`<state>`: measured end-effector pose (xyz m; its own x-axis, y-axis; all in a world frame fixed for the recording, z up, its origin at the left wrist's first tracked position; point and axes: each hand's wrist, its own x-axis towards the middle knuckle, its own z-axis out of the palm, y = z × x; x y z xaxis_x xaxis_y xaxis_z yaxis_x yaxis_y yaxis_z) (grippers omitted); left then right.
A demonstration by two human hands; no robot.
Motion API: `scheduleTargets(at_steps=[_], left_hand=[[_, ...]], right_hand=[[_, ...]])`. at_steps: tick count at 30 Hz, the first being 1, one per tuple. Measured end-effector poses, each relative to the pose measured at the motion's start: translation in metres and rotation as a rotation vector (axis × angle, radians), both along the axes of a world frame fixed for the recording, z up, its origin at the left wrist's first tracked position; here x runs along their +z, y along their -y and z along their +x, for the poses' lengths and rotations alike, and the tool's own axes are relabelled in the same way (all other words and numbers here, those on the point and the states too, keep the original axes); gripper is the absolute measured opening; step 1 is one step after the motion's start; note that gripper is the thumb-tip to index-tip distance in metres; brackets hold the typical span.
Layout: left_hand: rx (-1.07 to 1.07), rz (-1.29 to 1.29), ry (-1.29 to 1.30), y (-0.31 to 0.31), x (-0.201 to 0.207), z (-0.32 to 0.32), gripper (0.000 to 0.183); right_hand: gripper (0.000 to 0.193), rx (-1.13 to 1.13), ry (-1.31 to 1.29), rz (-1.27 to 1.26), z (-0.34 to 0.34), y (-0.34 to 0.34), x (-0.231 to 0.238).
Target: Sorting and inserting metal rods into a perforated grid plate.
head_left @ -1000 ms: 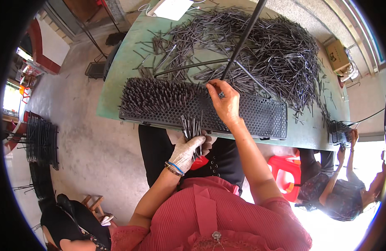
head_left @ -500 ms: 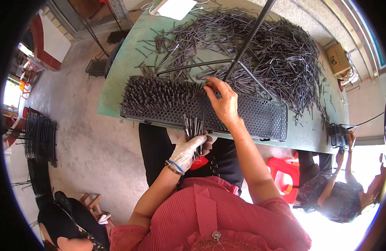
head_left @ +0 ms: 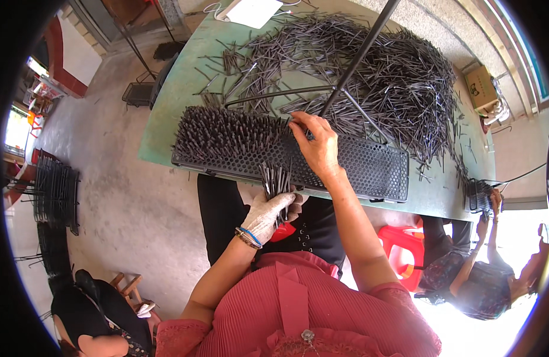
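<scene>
A long black perforated panel [head_left: 372,163] lies along the near edge of the green table, a frame of thin black rods over it. Its left part is packed with upright dark strips [head_left: 227,134]; the right part shows bare holes. In a white glove, my left hand [head_left: 267,215] is wrapped round a bundle of dark strips [head_left: 277,178] just in front of the panel. My bare right hand [head_left: 316,146] is over the panel where the strips end, thumb and forefinger close together near its far edge. What lies between those fingertips is too small to make out.
A big heap of loose dark strips [head_left: 399,77] covers the back of the green table [head_left: 158,134]. A black rod [head_left: 361,56] rises from the frame. At right, a co-worker [head_left: 477,279] handles another black piece [head_left: 480,196]. A red stool [head_left: 402,253] and stacked black racks [head_left: 55,190] stand nearby.
</scene>
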<state>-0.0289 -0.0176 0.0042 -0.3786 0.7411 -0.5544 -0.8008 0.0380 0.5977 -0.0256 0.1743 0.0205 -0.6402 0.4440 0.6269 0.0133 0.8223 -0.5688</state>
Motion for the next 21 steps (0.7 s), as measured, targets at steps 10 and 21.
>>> scheduleTargets(at_steps=[10, 21], left_hand=[[-0.003, 0.005, -0.003, 0.000, -0.005, 0.000, 0.018], [-0.041, -0.036, -0.007, 0.000, 0.004, -0.001, 0.022]], right_hand=[[0.025, -0.073, -0.036, -0.178, 0.002, -0.002, -0.002], [0.027, -0.024, 0.028, -0.068, 0.005, -0.003, 0.005]])
